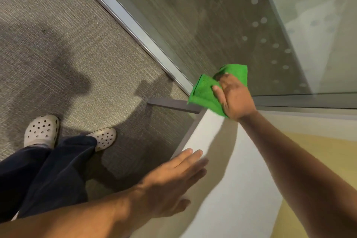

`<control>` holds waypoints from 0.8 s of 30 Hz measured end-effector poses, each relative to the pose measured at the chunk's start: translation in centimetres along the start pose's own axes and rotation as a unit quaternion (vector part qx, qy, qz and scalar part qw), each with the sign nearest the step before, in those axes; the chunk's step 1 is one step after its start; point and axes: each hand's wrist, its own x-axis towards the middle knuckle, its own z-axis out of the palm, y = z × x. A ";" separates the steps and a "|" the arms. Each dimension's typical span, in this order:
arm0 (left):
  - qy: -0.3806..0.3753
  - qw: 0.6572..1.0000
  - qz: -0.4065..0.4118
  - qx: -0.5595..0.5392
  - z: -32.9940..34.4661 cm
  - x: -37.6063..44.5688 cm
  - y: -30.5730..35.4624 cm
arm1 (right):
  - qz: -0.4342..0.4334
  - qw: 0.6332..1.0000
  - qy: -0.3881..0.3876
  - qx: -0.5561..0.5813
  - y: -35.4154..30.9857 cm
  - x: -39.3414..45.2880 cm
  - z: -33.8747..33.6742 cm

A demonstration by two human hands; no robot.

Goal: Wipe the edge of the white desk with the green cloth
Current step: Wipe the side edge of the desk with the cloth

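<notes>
Green cloth (206,92), folded and bunched, sits at the far corner of the white desk (222,189), where the desk's edge meets a glass partition (212,25). Right hand (233,98) lies over the cloth with the palm down; its thumb (217,91) presses on the cloth's upper face, while the other fingers are hidden behind the hand, so whether they curl around the fabric cannot be told. Part of the cloth overhangs the desk corner above a dark bar (173,104) that juts out from under the desktop toward the carpet (67,54). Left hand (170,181) rests flat near the desk's near edge, fingers extended and held close together, holding nothing, well apart from the cloth. Partition's metal frame (123,19) runs diagonally down to the desk corner, closing off the space just behind the cloth. A yellow surface (328,156) borders the white desk on the right. On the carpet to the left stand two pale perforated clogs (41,131) below dark trouser legs (48,176), with shadows cast across the floor.
</notes>
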 end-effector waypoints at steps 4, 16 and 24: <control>0.019 1.000 -0.006 -0.007 0.0 -0.1 0.0 | 0.060 0.995 0.063 0.057 -0.6 0.2 0.4; 0.004 1.000 0.011 -0.024 -0.6 0.1 -0.2 | -0.082 0.993 0.035 0.074 -2.3 -4.4 2.8; -0.017 1.000 0.012 0.007 -0.3 0.3 0.3 | 0.306 0.933 0.082 0.170 -3.3 -0.2 1.7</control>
